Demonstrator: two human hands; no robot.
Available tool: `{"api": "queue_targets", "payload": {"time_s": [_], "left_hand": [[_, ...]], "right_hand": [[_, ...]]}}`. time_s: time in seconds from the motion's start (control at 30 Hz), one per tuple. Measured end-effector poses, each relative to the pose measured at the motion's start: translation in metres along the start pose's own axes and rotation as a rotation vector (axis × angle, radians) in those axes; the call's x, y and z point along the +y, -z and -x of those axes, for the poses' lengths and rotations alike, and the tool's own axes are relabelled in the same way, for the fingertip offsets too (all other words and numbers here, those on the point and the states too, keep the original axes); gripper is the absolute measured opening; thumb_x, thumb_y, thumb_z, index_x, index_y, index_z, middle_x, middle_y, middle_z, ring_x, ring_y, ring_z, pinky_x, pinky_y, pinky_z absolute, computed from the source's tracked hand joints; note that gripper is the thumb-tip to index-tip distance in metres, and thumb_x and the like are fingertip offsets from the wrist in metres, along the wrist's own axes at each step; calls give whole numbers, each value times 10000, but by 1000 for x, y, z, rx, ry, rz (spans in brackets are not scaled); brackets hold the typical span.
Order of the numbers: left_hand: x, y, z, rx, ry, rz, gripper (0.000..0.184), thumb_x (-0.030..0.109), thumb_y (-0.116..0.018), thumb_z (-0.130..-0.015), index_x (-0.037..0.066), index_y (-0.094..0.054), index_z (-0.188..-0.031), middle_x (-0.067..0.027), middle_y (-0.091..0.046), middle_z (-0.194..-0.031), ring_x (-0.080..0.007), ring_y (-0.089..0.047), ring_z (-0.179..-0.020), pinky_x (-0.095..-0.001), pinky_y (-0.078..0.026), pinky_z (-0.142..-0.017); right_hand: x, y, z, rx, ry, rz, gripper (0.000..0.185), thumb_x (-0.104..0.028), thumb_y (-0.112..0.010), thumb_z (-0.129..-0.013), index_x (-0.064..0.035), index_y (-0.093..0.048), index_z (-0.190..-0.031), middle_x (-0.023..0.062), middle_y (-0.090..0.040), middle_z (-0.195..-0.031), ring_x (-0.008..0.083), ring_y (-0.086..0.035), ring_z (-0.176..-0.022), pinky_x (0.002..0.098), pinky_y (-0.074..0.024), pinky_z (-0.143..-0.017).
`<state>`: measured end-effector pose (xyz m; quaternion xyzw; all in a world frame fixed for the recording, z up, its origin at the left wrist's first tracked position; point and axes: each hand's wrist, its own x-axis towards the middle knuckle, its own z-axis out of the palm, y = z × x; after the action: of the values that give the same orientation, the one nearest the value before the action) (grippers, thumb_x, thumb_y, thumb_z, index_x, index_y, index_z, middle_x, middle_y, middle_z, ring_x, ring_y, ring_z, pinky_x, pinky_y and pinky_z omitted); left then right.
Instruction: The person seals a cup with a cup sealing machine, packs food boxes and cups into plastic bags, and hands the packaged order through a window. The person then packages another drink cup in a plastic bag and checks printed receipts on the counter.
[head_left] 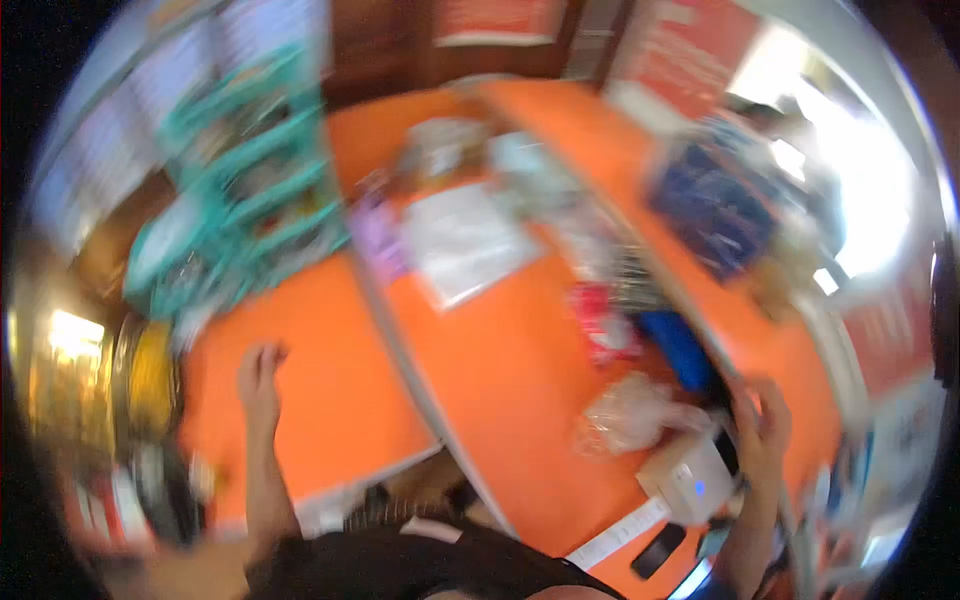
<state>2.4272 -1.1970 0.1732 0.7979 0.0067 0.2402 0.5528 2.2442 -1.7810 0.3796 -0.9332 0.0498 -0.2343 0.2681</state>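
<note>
My left hand [262,378] hangs over the orange table [330,390] at the left, its fingers partly curled and apart, with nothing seen in them. At the right, my right hand [762,412] is beside the edge of the raised orange shelf [800,370], fingers somewhat spread and blurred. Near it are a white box with a blue light [698,482], a clear plastic bag [630,412] and a blue item [678,345]. A dark phone [658,552] lies below the box, beside a white strip [620,532].
Teal stacked baskets [265,180] stand at the back left. White sheets [468,240], a purple packet [380,240] and red-pink packets [605,325] lie on the middle table. A dark blue bag [712,205] is on the raised shelf. A yellow round object [152,375] is at far left.
</note>
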Motion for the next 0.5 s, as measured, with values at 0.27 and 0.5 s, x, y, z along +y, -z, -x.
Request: {"api": "queue_targets", "payload": {"time_s": [0.27, 0.5], "left_hand": [[-34, 210, 55, 528, -18, -20, 237, 196, -507, -1021, -10, -622, -994, -60, -651, -899, -128, -626, -825, -273, -508, -754], [-137, 344, 113, 862, 254, -104, 169, 156, -551, -988, 14, -609, -1060, -28, -629, -918, -113, -618, -809, -251, -497, -690]], "right_hand": [[-98, -182, 64, -633, 1, -544, 159, -142, -586, -941, 10, -619, -971, 120, -641, -987, 209, -601, -906, 328, -473, -821], [-257, -464, 159, -1124, -60, -623, 191, -154, -604, -954, 20, -616, -1032, 79, -651, -947, 153, -608, -909, 296, -477, -843]]}}
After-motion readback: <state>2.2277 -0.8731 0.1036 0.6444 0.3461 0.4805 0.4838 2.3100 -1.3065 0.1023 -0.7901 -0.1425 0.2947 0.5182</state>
